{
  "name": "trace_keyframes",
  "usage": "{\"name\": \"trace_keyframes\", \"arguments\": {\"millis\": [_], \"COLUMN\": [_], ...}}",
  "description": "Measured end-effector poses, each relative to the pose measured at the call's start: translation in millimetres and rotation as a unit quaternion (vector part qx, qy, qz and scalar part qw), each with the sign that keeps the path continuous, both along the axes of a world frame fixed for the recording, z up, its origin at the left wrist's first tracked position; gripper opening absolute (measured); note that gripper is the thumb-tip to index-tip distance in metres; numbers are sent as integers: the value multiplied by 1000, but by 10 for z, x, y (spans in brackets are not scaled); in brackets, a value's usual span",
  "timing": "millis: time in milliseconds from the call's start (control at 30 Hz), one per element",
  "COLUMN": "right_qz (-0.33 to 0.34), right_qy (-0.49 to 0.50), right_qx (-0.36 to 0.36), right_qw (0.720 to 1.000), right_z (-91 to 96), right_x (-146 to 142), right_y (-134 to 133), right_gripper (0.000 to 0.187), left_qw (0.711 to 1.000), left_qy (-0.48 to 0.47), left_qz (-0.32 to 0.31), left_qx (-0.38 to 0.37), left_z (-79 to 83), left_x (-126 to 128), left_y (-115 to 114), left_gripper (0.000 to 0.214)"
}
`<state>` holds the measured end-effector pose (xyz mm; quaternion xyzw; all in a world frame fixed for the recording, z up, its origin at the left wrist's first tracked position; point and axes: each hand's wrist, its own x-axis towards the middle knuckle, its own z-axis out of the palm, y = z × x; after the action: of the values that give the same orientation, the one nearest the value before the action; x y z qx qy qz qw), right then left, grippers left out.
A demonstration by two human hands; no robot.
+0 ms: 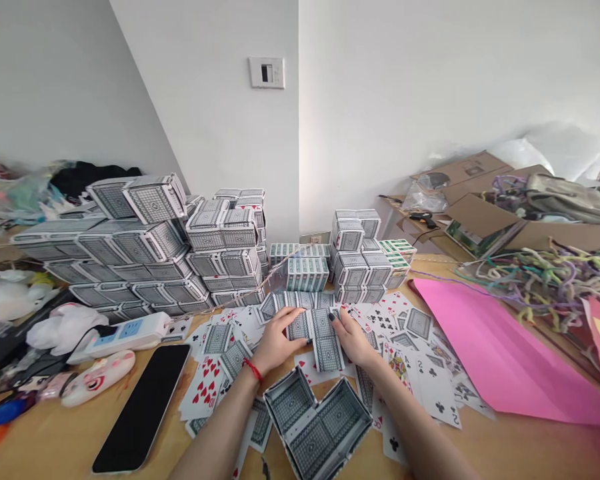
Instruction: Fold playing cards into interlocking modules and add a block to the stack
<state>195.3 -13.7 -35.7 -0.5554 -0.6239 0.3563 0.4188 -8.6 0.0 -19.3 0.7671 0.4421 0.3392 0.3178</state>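
Observation:
Between my two hands is a piece made of joined playing cards (326, 340), grey patterned backs facing up. My left hand (283, 333) grips its left side, thumb toward me, a red string bracelet at the wrist. At the upper right of the piece, my right hand (351, 333), with dark nail polish, has its fingers closed on the edge. Nearer to me lies an open heart-like tray built of cards (313, 433), with raised walls. Loose playing cards (207, 387) are spread under and around both hands, some face up, some face down.
Stacked card-covered blocks (145, 243) rise at the back left, with a smaller stack (357, 257) right of centre. Green-and-white card packs (307, 273) stand between. A phone (143, 407) and power strip (130, 333) lie left; pink paper (505, 360) and tangled fuzzy strands (555, 280) lie right.

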Motion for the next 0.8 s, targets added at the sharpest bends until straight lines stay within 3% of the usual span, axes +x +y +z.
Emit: {"name": "trace_keyframes", "arguments": {"millis": [300,433,600,700,800], "right_qz": [-18,-32,-58,-9,51], "right_qy": [101,199,267,283,338], "right_qx": [-22,-64,-4,5,-23], "right_qw": [994,977,962,959,940], "right_z": [-7,-66,-85,-54,-14], "right_x": [-9,-12,-9,-15,-56], "right_y": [3,31,81,70,39], "right_gripper": [41,50,38,41,46], "left_qw": [1000,993,935,908,901], "left_qy": [-12,-96,-260,-292,-285], "left_qz": [10,9,-22,-47,-69], "left_qx": [-21,-71,-240,-297,-319], "left_z": [32,31,4,32,74], "left_x": [11,14,-3,-13,-16], "left_y": [-2,14,32,24,6], "left_gripper": [52,47,48,57,58]}}
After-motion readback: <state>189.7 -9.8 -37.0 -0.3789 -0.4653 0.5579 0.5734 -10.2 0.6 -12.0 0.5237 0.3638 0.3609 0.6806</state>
